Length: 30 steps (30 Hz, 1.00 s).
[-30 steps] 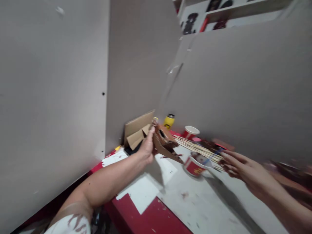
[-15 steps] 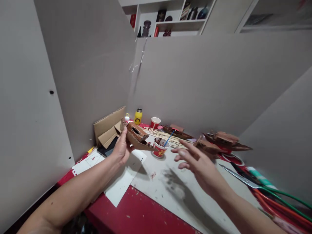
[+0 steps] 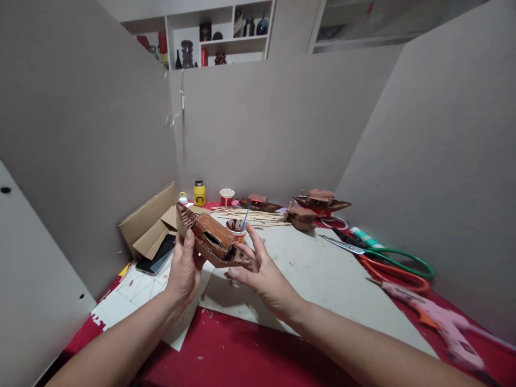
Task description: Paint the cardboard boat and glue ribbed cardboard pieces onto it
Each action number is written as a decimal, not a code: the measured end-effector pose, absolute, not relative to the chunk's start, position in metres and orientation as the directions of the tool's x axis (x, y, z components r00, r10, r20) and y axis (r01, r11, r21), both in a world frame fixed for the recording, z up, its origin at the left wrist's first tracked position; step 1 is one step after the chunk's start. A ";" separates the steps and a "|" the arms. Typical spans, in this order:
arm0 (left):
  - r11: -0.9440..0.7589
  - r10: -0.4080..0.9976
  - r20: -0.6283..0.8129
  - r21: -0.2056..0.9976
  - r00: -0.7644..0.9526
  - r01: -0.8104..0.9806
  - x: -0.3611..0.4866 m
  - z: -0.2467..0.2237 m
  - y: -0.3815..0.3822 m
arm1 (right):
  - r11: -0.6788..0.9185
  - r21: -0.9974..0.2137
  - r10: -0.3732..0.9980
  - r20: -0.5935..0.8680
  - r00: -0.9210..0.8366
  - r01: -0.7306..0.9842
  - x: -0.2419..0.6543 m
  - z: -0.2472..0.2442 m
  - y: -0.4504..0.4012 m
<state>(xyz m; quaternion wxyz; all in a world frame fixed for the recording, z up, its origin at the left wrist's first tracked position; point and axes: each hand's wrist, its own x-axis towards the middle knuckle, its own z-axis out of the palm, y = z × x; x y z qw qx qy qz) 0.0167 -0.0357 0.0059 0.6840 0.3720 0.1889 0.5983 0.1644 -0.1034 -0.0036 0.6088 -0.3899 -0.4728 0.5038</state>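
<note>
Held boat: the brown boat model (image 3: 212,236) was aloft over the surface (image 3: 217,344), its raised end towards 10 o'clock, its pointed end towards 4; the tilt presumably turned the roofed part's opening into view.
Left hand: this hand (image 3: 185,269) was clamped on the hull near the raised end, thumb on the near side, apparently carrying most of the weight.
Right hand: this hand (image 3: 262,271) stood with thumb and fingers parted around the pointed end, probably to steady it; contact could not be confirmed.
Paper cup: the cup (image 3: 241,236) stood upright at 3 o'clock from the held boat and partly behind it; its blue stick (image 3: 245,216) leaned out, presumably for easy grasping.
Thin sticks: the bundle (image 3: 266,217) lay flat at 2 o'clock, roughly aligned.
Scissors: the pair (image 3: 350,248) lay at 3 o'clock, well apart from the hands, arguably leaving working room.
Glue gun: it (image 3: 451,329) lay on its side between 3 and 4 o'clock.
</note>
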 end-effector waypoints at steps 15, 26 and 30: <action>0.077 0.785 0.178 0.923 0.593 -0.378 0.048 -0.015 -0.062 | 0.317 -0.947 0.933 0.302 0.198 -0.049 0.241 -0.019 -0.160; 0.347 0.598 -0.117 0.930 0.793 -0.124 0.067 -0.038 -0.052 | 0.188 -0.957 0.937 0.243 0.252 0.223 0.294 -0.040 -0.177; 0.415 0.569 -0.178 0.905 0.803 -0.093 0.070 -0.036 -0.049 | 0.163 -0.938 0.925 0.253 0.282 0.305 0.301 -0.047 -0.177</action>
